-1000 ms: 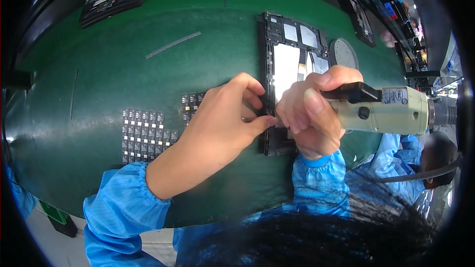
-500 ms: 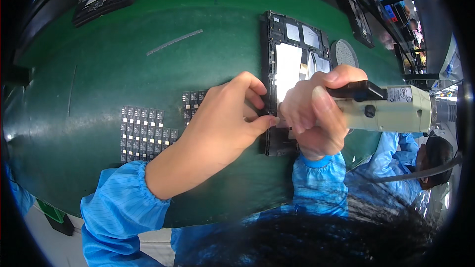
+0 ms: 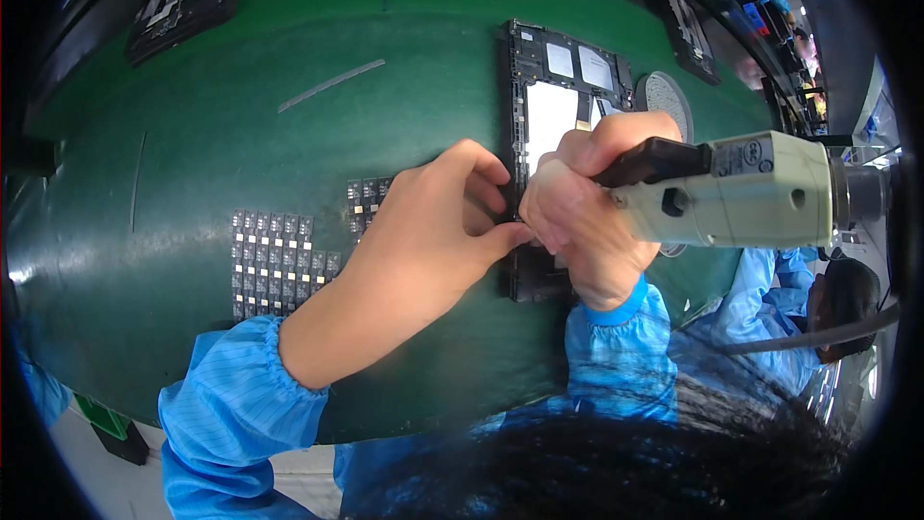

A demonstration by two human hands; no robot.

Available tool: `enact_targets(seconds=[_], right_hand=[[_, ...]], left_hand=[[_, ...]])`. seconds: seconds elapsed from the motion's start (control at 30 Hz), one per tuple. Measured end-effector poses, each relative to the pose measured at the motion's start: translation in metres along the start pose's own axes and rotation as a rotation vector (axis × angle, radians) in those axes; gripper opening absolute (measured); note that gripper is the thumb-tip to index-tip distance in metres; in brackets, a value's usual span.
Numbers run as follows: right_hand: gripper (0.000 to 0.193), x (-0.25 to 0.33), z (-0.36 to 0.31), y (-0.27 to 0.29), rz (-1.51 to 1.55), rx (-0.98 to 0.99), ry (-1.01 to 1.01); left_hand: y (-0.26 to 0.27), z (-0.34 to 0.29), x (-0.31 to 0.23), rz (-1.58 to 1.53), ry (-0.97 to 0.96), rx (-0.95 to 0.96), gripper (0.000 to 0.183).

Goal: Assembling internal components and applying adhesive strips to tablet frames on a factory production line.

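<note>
A black rectangular device housing (image 3: 549,116) with pale panels and exposed inner parts lies on the green table. My right hand (image 3: 597,202) is closed round the front end of a beige electric screwdriver (image 3: 760,195) with a black lever, which is tilted out to the right. The screwdriver's tip is hidden behind my fingers, above the housing's left part. My left hand (image 3: 438,197) rests against the housing's left edge. Its fingers are bent and apart from the thumb, whose tip reaches over the edge close to my right fingertips.
Small black parts with light spots stand in rows (image 3: 279,265) left of my forearm, with a second group (image 3: 361,197) partly behind my hand. A thin grey strip (image 3: 332,87) lies farther back. A round grey dish (image 3: 664,101) sits beside the housing. A person (image 3: 770,318) works at right.
My right hand and the screwdriver have shifted left and slightly down, closer to my left thumb. My left hand keeps its place at the housing's edge. The whole view has shifted slightly.
</note>
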State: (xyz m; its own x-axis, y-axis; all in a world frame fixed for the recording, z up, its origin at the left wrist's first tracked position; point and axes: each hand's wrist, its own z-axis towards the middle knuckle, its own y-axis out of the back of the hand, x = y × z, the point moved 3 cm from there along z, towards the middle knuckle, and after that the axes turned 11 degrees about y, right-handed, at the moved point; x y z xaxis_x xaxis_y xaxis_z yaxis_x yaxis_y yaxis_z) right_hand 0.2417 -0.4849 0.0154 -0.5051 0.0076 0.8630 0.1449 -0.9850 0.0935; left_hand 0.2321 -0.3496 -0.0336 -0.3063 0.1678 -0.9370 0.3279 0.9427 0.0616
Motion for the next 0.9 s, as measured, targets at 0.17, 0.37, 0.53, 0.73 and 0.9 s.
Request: enact_targets(seconds=[0.17,0.37,0.53,0.73,0.9], right_hand=[[0.028,0.002,0.000,-0.003,-0.053,0.012,-0.016],[0.027,0.000,-0.002,0.003,0.084,-0.018,0.017],[0.025,0.003,-0.001,0.009,0.189,-0.126,-0.160],[0.026,0.026,-0.016,0.121,0.223,-0.472,0.255],[0.028,0.025,-0.041,0.194,0.235,-0.560,0.264]], left_hand=[[0.001,-0.002,-0.001,0.058,-0.013,-0.028,0.039],[-0.002,-0.003,-0.002,0.014,0.010,-0.005,0.039],[-0.007,-0.001,-0.003,0.039,0.008,0.006,0.038],[-0.010,0.002,-0.009,-0.184,0.164,0.077,0.030],[-0.021,0.007,-0.015,-0.133,0.264,0.001,0.025]])
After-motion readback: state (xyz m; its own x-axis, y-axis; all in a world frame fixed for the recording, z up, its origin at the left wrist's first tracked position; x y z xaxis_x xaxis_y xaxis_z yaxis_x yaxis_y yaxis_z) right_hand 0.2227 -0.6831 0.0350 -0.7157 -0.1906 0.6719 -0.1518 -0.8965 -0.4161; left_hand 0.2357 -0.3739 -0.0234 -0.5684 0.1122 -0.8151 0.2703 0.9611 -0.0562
